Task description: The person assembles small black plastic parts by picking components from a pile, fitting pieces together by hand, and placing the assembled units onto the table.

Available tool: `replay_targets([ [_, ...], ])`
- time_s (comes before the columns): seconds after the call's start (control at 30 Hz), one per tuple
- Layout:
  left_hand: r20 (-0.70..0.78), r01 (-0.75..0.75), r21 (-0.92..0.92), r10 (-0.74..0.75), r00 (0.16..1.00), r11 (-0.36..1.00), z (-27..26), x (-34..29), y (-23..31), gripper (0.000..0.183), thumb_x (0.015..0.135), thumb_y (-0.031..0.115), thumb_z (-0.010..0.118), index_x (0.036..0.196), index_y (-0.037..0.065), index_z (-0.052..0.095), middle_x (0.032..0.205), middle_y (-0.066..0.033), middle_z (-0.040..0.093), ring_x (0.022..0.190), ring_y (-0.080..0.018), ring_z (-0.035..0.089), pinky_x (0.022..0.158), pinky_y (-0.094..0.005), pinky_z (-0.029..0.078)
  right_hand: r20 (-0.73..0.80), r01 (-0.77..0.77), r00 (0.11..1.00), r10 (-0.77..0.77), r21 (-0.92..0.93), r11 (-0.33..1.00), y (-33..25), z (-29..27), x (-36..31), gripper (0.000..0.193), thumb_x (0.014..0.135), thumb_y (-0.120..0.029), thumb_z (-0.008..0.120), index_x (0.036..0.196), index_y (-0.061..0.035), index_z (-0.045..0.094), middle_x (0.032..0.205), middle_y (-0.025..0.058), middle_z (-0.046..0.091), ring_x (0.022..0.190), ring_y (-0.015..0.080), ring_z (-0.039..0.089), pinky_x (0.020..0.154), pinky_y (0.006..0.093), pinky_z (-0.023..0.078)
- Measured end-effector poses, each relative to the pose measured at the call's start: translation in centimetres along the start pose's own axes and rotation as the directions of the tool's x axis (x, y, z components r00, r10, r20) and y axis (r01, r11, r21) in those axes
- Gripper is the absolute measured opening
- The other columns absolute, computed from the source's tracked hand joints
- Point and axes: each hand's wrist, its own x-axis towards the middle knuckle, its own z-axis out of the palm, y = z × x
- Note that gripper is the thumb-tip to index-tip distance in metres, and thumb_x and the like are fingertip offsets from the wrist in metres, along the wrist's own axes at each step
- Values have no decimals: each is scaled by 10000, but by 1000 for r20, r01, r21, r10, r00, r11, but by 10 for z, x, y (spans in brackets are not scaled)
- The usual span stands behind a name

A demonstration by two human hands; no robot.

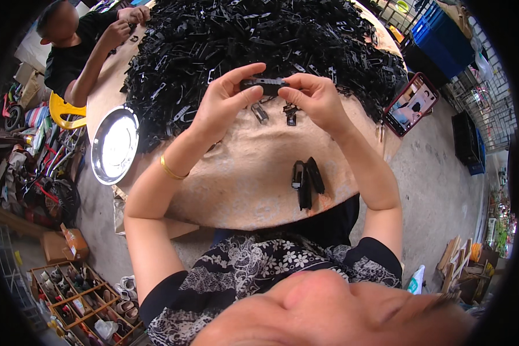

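Note:
Both hands hold one small black plastic part above a round tan table. My left hand pinches its left end with thumb and fingers. My right hand grips its right end. A gold bangle circles my left wrist. Just beyond the hands lies a big heap of similar black parts. A few loose pieces lie under the hands. A small stack of finished black pieces rests near the table's front edge.
A shiny metal plate sits at the table's left edge. A phone in a red case lies at the right. Another person in black sits at the far left on a yellow stool. Blue crates and floor clutter surround the table.

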Motion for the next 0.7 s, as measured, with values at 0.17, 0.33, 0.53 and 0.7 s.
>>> replay_targets([
  [0.17, 146, 124, 27, -127, 981, 992, 12, -7, 6, 351, 851, 34, 542, 1182, -36, 445, 1063, -94, 554, 926, -134, 556, 837, -256, 470, 200, -114, 973, 114, -9, 993, 0, -32, 12, 206, 867, -197, 598, 890, 0, 654, 740, -8, 616, 678, 40, 528, 607, 186, 429],
  [0.33, 538, -59, 456, -222, 813, 888, 29, -19, -4, 270, 834, 66, 579, 1089, -5, 525, 980, -59, 585, 915, -111, 549, 832, -268, 445, 318, 267, 948, -12, -774, 574, 6, -32, -4, 131, 695, -82, 617, 815, -81, 668, 800, 88, 570, 802, 266, 573, 703, 330, 470],
  [0.53, 270, -146, 675, -58, 961, 723, 23, 21, 3, 163, 806, 91, 605, 952, 26, 634, 912, -104, 631, 881, -179, 589, 804, -316, 452, 281, 291, 955, -99, -808, 513, 15, -23, -2, 75, 707, -103, 617, 772, -79, 646, 852, 74, 539, 878, 254, 533, 749, 349, 462],
  [0.7, 186, -214, 977, 444, 876, 15, -14, 105, -17, 185, 768, 133, 617, 925, 41, 655, 967, -111, 595, 946, -304, 521, 816, -381, 446, 251, 387, 921, -296, -661, 643, 14, -16, 5, 65, 692, -44, 615, 751, -21, 597, 906, 86, 570, 853, 254, 531, 732, 332, 451],
])
